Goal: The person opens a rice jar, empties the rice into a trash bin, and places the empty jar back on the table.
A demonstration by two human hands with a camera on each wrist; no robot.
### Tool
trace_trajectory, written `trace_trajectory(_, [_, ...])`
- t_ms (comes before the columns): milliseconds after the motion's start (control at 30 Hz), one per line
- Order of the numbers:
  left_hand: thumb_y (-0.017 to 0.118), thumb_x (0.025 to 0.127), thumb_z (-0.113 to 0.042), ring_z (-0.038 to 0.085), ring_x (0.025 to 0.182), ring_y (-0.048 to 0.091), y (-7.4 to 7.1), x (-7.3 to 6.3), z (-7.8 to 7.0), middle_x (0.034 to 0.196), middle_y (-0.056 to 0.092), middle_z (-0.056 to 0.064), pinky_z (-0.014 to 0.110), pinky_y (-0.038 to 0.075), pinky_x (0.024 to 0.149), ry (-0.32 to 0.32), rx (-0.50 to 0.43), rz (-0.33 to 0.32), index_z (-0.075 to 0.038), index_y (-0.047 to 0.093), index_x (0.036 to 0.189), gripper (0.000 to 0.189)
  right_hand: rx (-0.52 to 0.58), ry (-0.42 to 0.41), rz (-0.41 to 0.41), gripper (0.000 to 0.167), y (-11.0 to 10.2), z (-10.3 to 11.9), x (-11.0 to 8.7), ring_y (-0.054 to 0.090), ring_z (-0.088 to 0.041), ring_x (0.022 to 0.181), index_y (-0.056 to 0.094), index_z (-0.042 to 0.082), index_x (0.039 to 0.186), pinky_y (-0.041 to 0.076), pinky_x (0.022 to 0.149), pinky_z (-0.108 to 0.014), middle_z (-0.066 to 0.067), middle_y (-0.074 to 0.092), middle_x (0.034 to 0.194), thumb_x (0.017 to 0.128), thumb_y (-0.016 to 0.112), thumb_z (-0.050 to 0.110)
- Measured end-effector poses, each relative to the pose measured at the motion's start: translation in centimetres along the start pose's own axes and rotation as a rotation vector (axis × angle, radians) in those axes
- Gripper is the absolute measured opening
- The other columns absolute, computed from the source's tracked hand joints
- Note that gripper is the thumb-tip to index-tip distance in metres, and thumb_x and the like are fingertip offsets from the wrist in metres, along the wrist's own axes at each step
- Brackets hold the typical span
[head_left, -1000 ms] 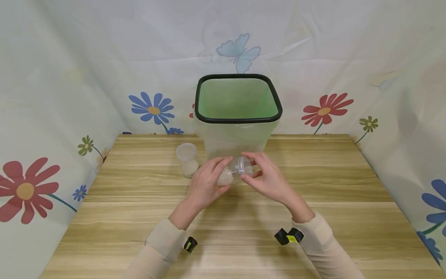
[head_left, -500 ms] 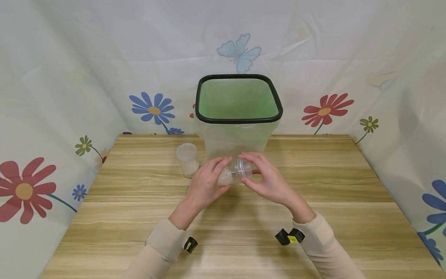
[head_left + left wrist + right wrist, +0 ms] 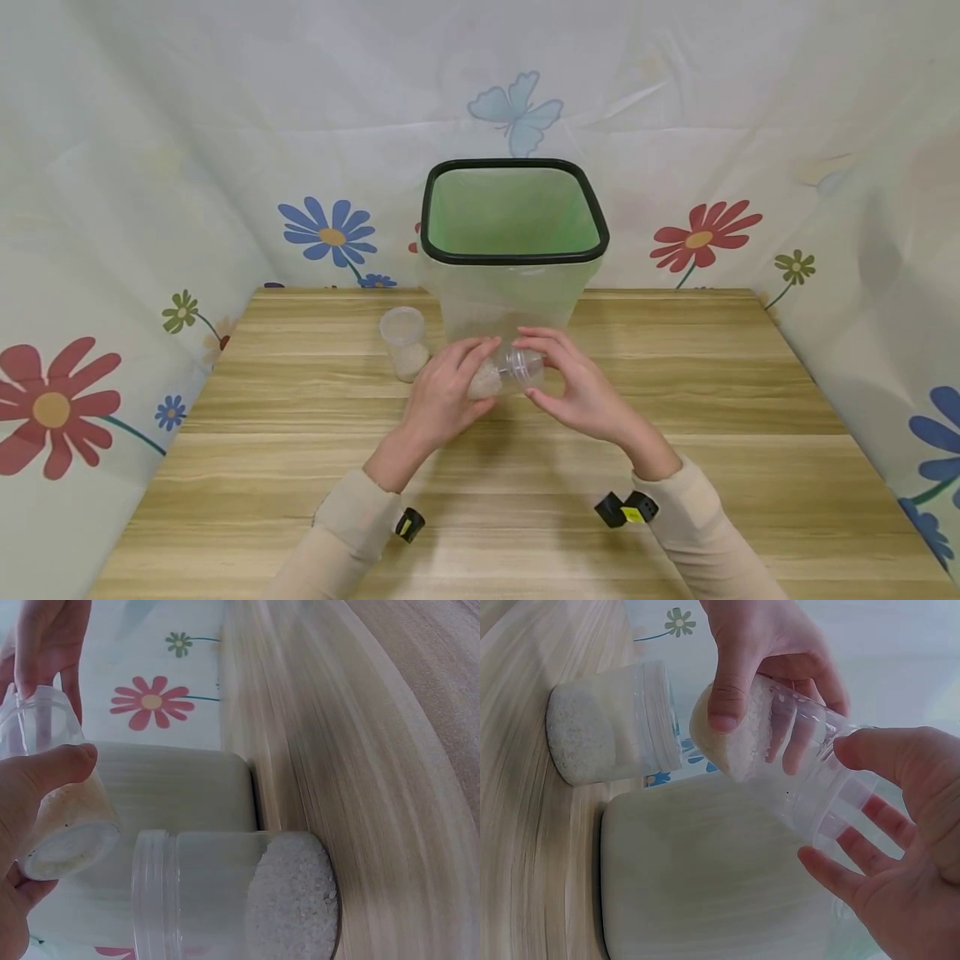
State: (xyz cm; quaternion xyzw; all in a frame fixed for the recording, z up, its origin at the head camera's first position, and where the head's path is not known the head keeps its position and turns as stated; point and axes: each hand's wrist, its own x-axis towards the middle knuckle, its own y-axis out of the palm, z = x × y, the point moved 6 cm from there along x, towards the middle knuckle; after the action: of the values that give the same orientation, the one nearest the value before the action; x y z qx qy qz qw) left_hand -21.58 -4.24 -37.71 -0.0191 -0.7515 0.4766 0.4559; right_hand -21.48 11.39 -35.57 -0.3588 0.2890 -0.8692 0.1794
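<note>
My left hand [image 3: 442,396] grips the lower part of a clear plastic jar [image 3: 799,769] that is tilted over to the right. White grains that look like rice [image 3: 742,742] lie at its bottom end. Thumb and fingers of my right hand [image 3: 581,387] curl round the clear lid [image 3: 522,364] at the jar's other end. In the right wrist view the thumb touches one side of the lid and fingertips the other. A second lidded jar [image 3: 405,346], partly filled with similar grains [image 3: 292,900], stands upright on the table left of my left hand.
Just behind the hands stands a pale green bin [image 3: 517,292] with a black rim [image 3: 513,258]. The wood-grain table [image 3: 262,467] ends at a flower-printed curtain [image 3: 660,100] at the back and sides.
My right hand's fingers have shifted slightly round the lid, the thumb moving a little right and down. The left hand and the jar hold nearly still.
</note>
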Motion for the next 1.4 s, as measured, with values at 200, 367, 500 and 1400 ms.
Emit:
trace_trajectory(200, [0.087,0.058,-0.023,0.023,0.106,0.055,0.1,0.0,0.1,0.121,0.055,0.007,0.035,0.048,0.090,-0.008,0.002,0.007,-0.013,0.047,0.130,0.083,-0.031,0.002,0.016,0.063,0.0,-0.1,-0.2,0.045,-0.023,0.120,0.046,0.009,0.129,0.051,0.086,-0.039,-0.012,0.038,0.139,0.073,0.068,-0.008])
trace_trajectory(367, [0.087,0.058,-0.023,0.023,0.106,0.056,0.2,-0.1,0.2,0.120,0.056,0.007,0.035,0.048,0.089,-0.011,-0.003,0.002,-0.014,0.048,0.130,0.083,-0.015,0.001,0.013,0.064,0.1,0.1,-0.2,0.042,-0.024,0.123,0.043,0.008,0.131,0.050,0.086,-0.041,-0.016,0.034,0.141,0.073,0.070,-0.004])
trace_trajectory(500, [0.087,0.057,-0.023,0.023,0.105,0.056,0.1,-0.1,0.2,0.119,0.056,0.007,0.035,0.048,0.089,-0.006,-0.005,-0.002,-0.014,0.048,0.129,0.082,-0.007,0.045,-0.017,0.066,0.1,-0.1,-0.1,0.042,-0.025,0.124,0.040,0.007,0.133,0.051,0.085,-0.040,-0.018,0.034,0.141,0.075,0.072,0.001])
trace_trajectory(1400, [0.086,0.060,-0.027,0.023,0.107,0.055,0.1,-0.3,-0.1,0.122,0.054,0.007,0.036,0.048,0.089,0.017,0.018,0.010,-0.014,0.045,0.132,0.083,0.017,0.181,0.029,0.061,-0.1,-0.9,0.0,0.052,-0.028,0.107,0.045,0.006,0.130,0.055,0.075,-0.031,-0.011,0.046,0.124,0.076,0.073,0.007])
